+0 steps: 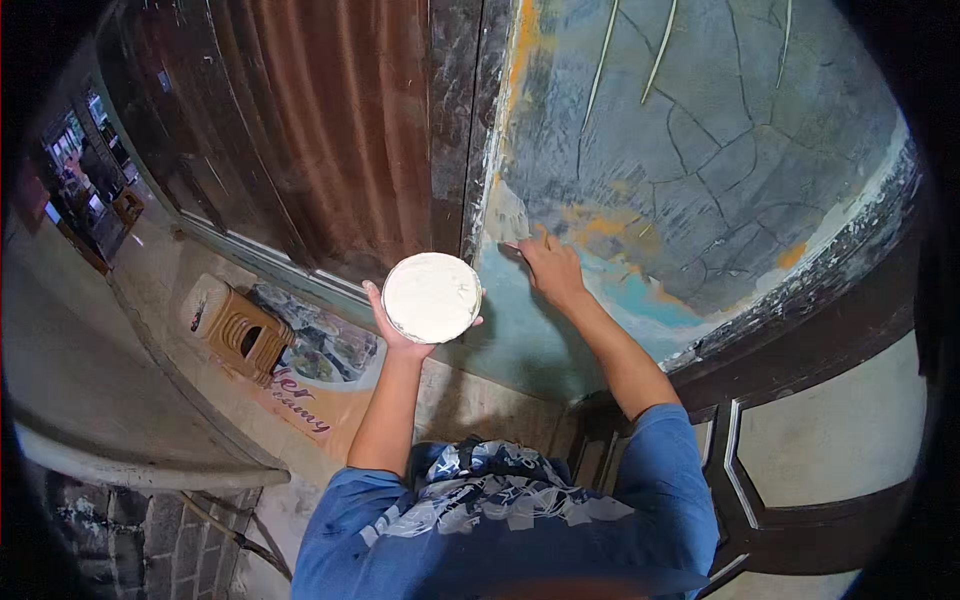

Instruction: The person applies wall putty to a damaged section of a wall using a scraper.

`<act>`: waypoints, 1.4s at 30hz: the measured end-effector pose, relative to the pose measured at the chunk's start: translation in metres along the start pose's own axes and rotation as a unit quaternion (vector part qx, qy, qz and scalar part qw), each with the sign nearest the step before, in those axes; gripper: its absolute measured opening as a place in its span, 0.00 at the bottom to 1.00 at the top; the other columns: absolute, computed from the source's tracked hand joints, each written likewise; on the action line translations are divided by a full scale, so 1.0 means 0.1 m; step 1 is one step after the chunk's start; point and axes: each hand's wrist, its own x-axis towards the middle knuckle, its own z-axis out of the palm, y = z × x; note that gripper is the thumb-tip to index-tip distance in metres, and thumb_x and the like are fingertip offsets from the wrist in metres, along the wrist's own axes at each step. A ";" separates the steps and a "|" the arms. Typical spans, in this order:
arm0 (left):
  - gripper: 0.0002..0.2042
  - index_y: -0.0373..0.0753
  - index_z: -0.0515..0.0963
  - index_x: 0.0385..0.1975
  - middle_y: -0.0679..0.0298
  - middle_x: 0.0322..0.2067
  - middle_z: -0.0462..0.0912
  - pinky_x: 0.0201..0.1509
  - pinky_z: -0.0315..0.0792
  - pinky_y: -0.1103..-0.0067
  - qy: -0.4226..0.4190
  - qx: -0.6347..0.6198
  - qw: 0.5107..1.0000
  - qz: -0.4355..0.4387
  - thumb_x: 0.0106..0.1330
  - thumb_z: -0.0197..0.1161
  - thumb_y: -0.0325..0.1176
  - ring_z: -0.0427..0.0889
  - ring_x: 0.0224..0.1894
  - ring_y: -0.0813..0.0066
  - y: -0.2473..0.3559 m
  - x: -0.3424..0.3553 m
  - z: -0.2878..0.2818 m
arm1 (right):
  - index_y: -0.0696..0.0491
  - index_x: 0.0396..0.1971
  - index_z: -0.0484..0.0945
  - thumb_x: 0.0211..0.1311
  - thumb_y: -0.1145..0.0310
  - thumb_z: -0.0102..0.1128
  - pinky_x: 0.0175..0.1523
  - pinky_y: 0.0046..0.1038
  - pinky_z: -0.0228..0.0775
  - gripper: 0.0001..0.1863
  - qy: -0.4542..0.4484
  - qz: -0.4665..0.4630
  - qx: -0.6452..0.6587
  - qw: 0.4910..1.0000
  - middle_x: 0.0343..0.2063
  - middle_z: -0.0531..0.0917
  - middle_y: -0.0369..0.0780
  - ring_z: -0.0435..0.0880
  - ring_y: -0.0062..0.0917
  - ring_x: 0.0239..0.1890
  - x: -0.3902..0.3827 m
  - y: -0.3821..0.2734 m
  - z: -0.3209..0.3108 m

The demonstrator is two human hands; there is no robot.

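Observation:
My left hand (385, 325) grips a round container (432, 295) of smooth white paste, held level with the paste facing up, just left of the wall's edge. My right hand (553, 270) reaches to the pale lower patch of the painted wall (650, 300), its fingers bent at the surface; whatever they hold, if anything, is too small to make out. The wall has grey, orange and turquoise areas, with dark crack-like lines higher up. A weathered dark vertical strip (460, 120) runs along its left edge.
A brown panelled door (300, 120) stands left of the wall. A tan plastic stool (235, 330) rests by a printed sheet (310, 400) on the floor. A dark-framed panelled surface (830, 420) is at lower right. A curved ledge (150, 460) and brickwork (140, 530) are at lower left.

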 end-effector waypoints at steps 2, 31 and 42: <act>0.56 0.45 0.58 0.73 0.42 0.71 0.58 0.56 0.60 0.24 -0.004 0.007 1.000 0.003 0.53 0.42 0.85 0.61 0.66 0.21 -0.03 -0.02 0.00 | 0.45 0.46 0.79 0.56 0.71 0.61 0.40 0.41 0.72 0.16 0.040 -0.006 -0.004 0.999 0.37 0.83 0.35 0.79 0.35 0.45 0.07 0.03 -0.09; 0.55 0.42 0.61 0.71 0.43 0.68 0.65 0.54 0.63 0.25 -0.001 0.013 0.999 -0.030 0.54 0.38 0.85 0.69 0.65 0.32 -0.40 0.16 0.37 | 0.62 0.48 0.80 0.69 0.66 0.61 0.45 0.23 0.75 0.15 -0.153 0.267 0.597 0.741 0.38 0.86 0.38 0.83 0.17 0.38 0.01 0.18 -0.94; 0.56 0.40 0.61 0.71 0.42 0.67 0.65 0.54 0.63 0.24 -0.002 -0.001 0.999 -0.053 0.55 0.38 0.85 0.69 0.63 0.29 -0.34 0.28 0.25 | 0.56 0.53 0.75 0.73 0.68 0.55 0.51 0.25 0.78 0.13 -0.067 0.355 0.761 0.539 0.44 0.85 0.37 0.85 0.20 0.44 -0.14 0.21 -0.62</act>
